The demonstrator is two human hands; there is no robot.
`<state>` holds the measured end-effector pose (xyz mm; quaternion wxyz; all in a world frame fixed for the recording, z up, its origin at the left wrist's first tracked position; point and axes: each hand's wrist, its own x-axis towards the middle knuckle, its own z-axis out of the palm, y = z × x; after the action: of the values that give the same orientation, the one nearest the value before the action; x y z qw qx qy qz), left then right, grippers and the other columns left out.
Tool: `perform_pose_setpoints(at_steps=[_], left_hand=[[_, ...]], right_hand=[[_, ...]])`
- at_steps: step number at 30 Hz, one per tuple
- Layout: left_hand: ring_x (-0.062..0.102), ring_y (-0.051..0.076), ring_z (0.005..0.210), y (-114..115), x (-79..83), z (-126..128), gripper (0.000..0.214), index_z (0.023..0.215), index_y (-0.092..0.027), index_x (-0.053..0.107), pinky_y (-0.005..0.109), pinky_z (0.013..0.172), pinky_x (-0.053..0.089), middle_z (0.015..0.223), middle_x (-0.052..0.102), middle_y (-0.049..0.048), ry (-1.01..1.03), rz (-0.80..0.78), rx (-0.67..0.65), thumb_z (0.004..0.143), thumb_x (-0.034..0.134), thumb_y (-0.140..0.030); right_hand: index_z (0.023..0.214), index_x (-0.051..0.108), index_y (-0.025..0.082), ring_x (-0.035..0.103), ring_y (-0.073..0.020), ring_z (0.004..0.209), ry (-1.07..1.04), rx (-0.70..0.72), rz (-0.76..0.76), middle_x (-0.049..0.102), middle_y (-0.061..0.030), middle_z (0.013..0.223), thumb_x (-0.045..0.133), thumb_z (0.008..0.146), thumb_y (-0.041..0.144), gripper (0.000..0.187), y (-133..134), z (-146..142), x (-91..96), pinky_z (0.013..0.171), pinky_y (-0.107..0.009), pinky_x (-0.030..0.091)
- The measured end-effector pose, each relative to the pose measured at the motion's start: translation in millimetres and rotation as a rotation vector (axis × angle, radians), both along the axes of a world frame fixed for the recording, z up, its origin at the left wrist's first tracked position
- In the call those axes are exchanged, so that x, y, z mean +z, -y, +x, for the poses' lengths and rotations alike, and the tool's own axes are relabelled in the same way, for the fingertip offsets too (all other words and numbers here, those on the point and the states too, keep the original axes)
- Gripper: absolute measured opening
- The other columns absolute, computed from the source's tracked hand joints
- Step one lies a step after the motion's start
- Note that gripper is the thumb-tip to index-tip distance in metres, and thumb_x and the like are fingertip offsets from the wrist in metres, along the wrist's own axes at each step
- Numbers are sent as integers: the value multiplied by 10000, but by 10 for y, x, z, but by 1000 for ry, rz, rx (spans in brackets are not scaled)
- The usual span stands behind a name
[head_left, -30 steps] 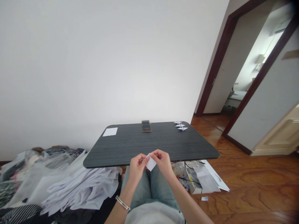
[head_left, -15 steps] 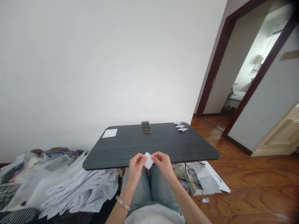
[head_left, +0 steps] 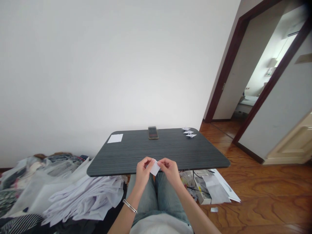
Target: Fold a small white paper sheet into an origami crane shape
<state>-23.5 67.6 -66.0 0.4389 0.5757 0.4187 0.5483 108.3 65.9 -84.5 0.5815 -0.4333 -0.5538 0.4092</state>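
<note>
A small folded piece of white paper [head_left: 155, 168] is held between my two hands at the front edge of the dark table [head_left: 136, 151]. The thumb and fingers of my left hand [head_left: 143, 170] pinch its left side and cover part of it. On its upper right edge, my right hand [head_left: 170, 169] grips it between thumb and forefinger. The paper is diamond-shaped, with a corner pointing down towards my lap. Its finer creases are too small to make out.
Several white paper cranes [head_left: 191, 135] stand at the table's back right. A phone [head_left: 153, 132] lies at the back middle, and white paper sheets [head_left: 115, 138] at the back left. Clothes [head_left: 85, 198] are heaped on the left; a box [head_left: 203, 196] and papers lie on the floor at right.
My left thumb and fingers have shifted slightly up and over the paper, covering more of its top left side. The right hand barely differs. The whole view has shifted a little.
</note>
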Motion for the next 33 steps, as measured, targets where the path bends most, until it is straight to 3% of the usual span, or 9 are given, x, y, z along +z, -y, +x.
perform_pose_setpoints(at_steps=[16,23,33], left_hand=[[466,111,561,-22,-64,60,222,686,-140,610,206,525,343,616,555,2,67,-48,-45,738,601,-356],[467,112,560,-4,-20,86,234,691,-134,615,207,516,339,620,559,8,66,-56,-28,734,599,-363],[488,118,556,-64,-117,87,240,749,-132,620,214,518,358,624,571,11,27,-9,18,736,590,-370]], right_hand=[[663,626,148,454,-105,476,-60,29,-18,552,18,528,615,718,323,184,8,55,-35,485,-225,359],[679,625,144,448,-99,470,-52,32,-15,552,16,527,622,721,336,196,6,69,-31,470,-219,361],[625,585,159,459,-115,475,39,-2,-5,529,16,513,579,743,322,201,3,50,-59,475,-226,368]])
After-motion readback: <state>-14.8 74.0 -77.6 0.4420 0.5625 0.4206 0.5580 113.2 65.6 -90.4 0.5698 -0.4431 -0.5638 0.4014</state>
